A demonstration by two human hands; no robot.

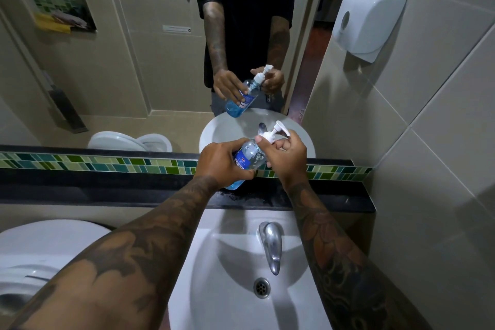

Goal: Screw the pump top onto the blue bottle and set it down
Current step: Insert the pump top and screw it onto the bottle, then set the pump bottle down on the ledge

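Both arms outstretched: left hand [223,162] wraps tilted blue bottle [247,159]; right hand [286,157] fingers pinch pump top [270,134].

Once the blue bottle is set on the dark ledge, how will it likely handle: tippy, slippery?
The blue bottle looks only part full, liquid pooled low, so probably light. The tall pump top may make it tippy. The ledge looks wet, so it could slide.

black ledge [107,190] bare leftward, mirror [134,61] close behind, faucet [270,244] below
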